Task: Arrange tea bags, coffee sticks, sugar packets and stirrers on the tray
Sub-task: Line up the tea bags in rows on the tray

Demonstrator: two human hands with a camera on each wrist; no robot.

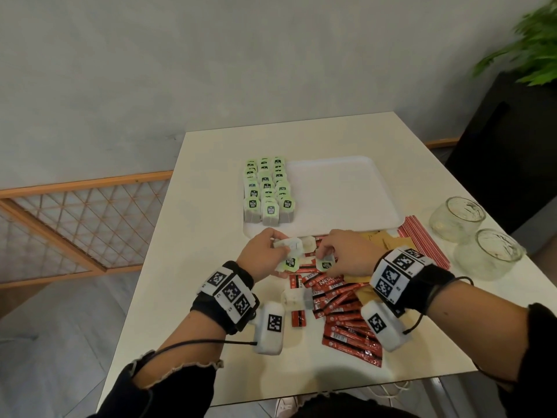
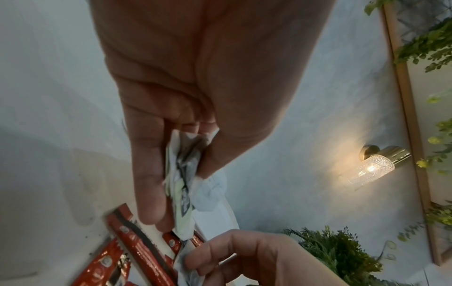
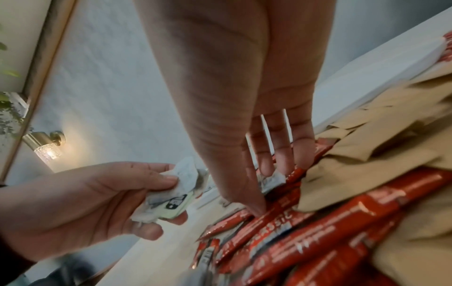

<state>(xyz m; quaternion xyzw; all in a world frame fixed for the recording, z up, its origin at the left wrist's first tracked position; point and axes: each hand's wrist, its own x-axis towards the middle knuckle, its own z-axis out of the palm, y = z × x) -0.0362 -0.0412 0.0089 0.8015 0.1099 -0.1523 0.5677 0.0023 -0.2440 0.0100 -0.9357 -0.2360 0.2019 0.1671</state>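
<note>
Three neat rows of green-labelled paper tea bags (image 1: 267, 188) fill the left side of the white rectangular plastic tray (image 1: 343, 194); the rest of it is bare. The left hand (image 1: 262, 255) grips a bunch of loose tea bags (image 3: 171, 195). The right hand (image 1: 346, 254) pinches another tea bag (image 1: 326, 263) from the pile. Red foil coffee sticks (image 1: 346, 321), tan paper sugar packets (image 1: 380, 242) and red-striped stirrers (image 1: 422, 242) lie on the tabletop near its front edge, not yet arranged.
</note>
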